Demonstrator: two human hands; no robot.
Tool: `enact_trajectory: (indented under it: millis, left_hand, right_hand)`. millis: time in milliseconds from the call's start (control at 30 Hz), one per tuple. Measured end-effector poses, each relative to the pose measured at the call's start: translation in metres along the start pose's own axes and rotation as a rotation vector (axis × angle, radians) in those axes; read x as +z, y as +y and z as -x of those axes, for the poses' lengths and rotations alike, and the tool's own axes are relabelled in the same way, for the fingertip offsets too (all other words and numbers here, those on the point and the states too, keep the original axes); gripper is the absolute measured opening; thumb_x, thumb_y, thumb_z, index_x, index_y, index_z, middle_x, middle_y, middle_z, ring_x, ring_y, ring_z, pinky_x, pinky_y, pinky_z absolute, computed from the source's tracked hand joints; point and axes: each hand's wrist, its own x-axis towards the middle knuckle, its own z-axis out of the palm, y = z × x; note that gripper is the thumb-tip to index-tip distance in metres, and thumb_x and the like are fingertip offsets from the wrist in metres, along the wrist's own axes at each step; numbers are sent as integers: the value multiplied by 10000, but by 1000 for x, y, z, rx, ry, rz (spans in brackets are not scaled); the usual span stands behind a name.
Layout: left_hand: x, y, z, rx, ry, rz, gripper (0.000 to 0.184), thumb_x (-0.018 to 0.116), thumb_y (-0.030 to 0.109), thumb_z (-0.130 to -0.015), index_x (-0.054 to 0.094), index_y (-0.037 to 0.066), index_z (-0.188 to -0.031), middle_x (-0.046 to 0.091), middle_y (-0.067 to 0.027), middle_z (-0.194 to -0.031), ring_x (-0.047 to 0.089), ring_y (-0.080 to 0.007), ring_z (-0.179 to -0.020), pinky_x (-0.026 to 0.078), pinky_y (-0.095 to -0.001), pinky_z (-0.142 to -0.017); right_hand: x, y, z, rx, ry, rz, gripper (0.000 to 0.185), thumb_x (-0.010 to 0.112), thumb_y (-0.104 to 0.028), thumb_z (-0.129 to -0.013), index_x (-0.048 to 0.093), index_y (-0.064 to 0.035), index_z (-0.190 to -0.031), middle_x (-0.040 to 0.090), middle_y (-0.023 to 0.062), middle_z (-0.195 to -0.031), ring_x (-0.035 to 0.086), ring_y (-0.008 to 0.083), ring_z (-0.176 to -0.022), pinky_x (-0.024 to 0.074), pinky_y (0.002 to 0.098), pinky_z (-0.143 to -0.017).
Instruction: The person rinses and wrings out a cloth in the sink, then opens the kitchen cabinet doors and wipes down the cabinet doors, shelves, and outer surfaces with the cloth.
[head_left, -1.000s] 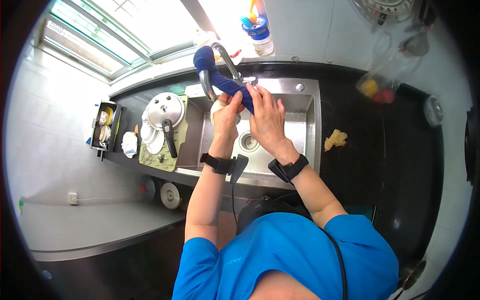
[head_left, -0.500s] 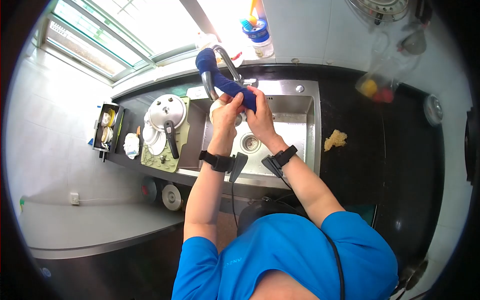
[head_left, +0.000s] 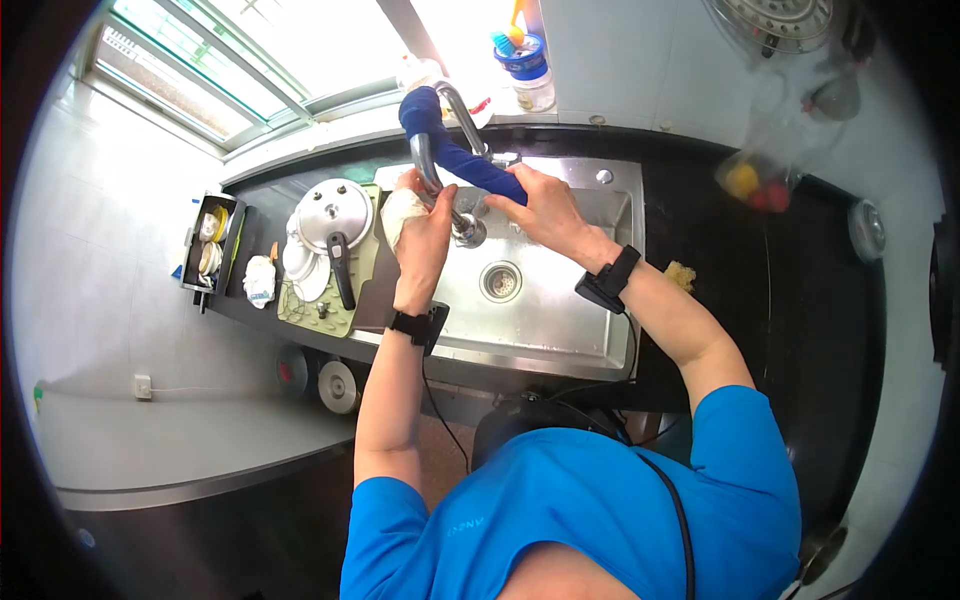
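Observation:
A long dark blue cloth (head_left: 455, 160) hangs over the bent metal faucet (head_left: 424, 160) above the sink. My right hand (head_left: 552, 210) is closed on the near right end of this cloth and pulls it out to the side. My left hand (head_left: 422, 240) is beside the faucet's downward spout, its thumb by the metal. A whitish, soft-looking wad (head_left: 400, 214) is held in that hand, partly hidden by the fingers; its exact kind is unclear. The faucet head points down over the steel sink (head_left: 560, 330).
Left of the sink, a pressure-cooker lid (head_left: 333, 213) and white dishes lie on a green mat (head_left: 310, 312). A yellowish scrubber (head_left: 680, 275) rests on the right counter. A jar with a blue lid (head_left: 525, 70) stands on the windowsill. A plastic bag with fruit (head_left: 755, 180) is at the back right.
My hands have moved apart. The right has drawn the blue cloth's end to the right; the left has left the cloth and shifted left beside the spout, with the whitish wad in it.

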Motion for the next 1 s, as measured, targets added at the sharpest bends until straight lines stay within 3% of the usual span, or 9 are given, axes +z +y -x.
enact_trajectory:
  millis: [133,200,233,300,333,400,500,667,1000]
  left_hand:
    - [2,-6,-5,-23,-124,12,202,725,88,-876,566,17,-979,603,-45,-761,570,-140,-649,470,-301,-600]
    - [2,-11,-7,-28,-134,-8,164,707,80,-890,571,24,-961,602,-33,-749,562,-128,-649,462,-292,-601]
    - [1,-16,-9,-31,-135,-9,164,707,80,-890,571,24,-961,602,-33,-749,562,-128,-649,462,-292,-601]
    - [3,-20,-12,-35,-108,1,159,730,110,-877,599,23,-894,610,-57,-685,570,-169,-595,453,-328,-564]
    - [2,-16,-11,-64,-107,23,153,725,107,-882,599,21,-880,604,-44,-680,555,-146,-596,446,-317,-562]
    - [1,-16,-12,-57,-117,30,146,720,103,-886,599,20,-887,603,-40,-682,549,-138,-597,445,-315,-562]
    - [-2,-12,-12,-45,-122,21,133,707,94,-897,600,16,-908,603,-38,-691,536,-129,-596,443,-309,-562]
    - [-7,-13,-16,-55,-147,42,118,700,88,-897,603,22,-916,610,-43,-696,546,-135,-602,452,-310,-574]
    - [-10,-19,-20,-37,-160,-9,105,698,78,-881,614,24,-910,628,-48,-697,553,-135,-602,451,-314,-577]
  right_hand:
    - [-11,-1,-1,133,-130,-92,437,708,-414,-917,649,7,-1020,682,169,-786,696,277,-768,518,382,-697]
    - [-12,0,-7,251,-237,-266,456,644,-444,-964,656,9,-1006,646,85,-715,639,182,-676,472,327,-619]
    - [-16,0,-11,253,-238,-267,456,644,-444,-964,656,9,-1006,646,85,-715,639,182,-676,472,327,-619]
    - [-24,-2,-17,266,-375,-496,542,537,-541,-1013,663,-15,-965,553,-3,-684,503,90,-584,410,264,-530]
    - [-25,-3,-18,270,-374,-495,542,537,-541,-1013,663,-15,-965,553,-3,-684,503,90,-584,410,264,-530]
    - [-24,-8,-19,473,-445,-703,586,471,-593,-1022,652,-36,-982,483,-36,-640,434,56,-523,339,239,-462]
    - [-18,-14,-13,675,-523,-991,563,481,-571,-1020,662,-37,-1008,509,-39,-652,423,55,-502,308,237,-429]
    - [14,-15,-2,819,-546,-1535,498,479,-580,-1018,557,-88,-1036,429,-68,-620,349,27,-449,255,206,-374]
    - [55,-26,13,787,-486,-2151,481,493,-577,-1011,589,-106,-996,361,-82,-599,311,45,-450,243,226,-390]
